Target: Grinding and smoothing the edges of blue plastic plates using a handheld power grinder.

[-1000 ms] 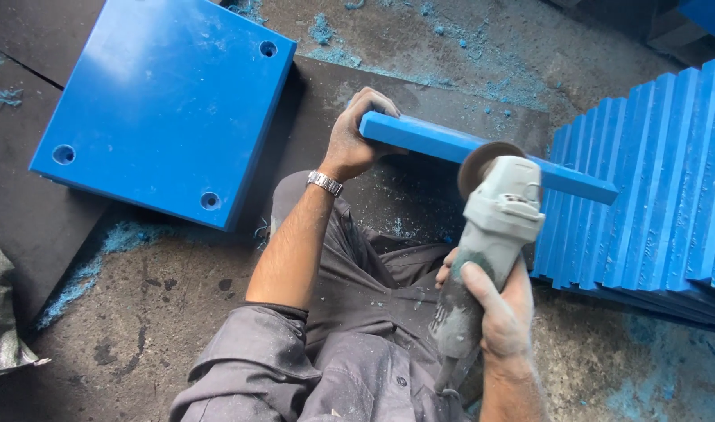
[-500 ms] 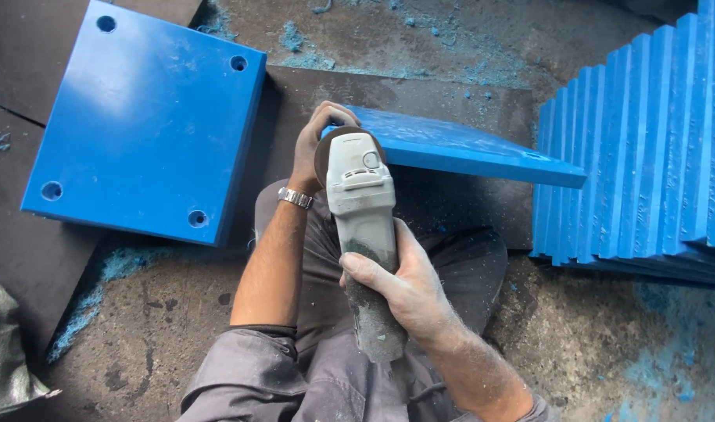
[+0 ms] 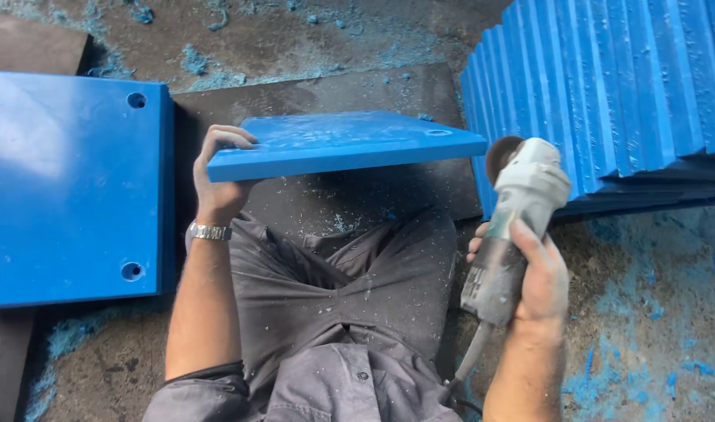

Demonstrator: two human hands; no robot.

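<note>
Left hand (image 3: 219,176) gripping one blue slab (image 3: 342,144) | right hand (image 3: 539,277) wrapped round one grinder (image 3: 510,227) | one flat blue slab (image 3: 68,187) on floor, stack of slabs (image 3: 607,86) right

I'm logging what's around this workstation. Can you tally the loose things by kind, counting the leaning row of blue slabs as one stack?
Blue plastic plates: 2, the plate in the left hand and the plate on the floor
Slab stack: 1
Angle grinder, in the right hand: 1
Total: 4

Blue slab (image 3: 342,144), blue stacked slabs (image 3: 607,86), grey grinder (image 3: 510,227), silver wristwatch (image 3: 209,231).
</note>
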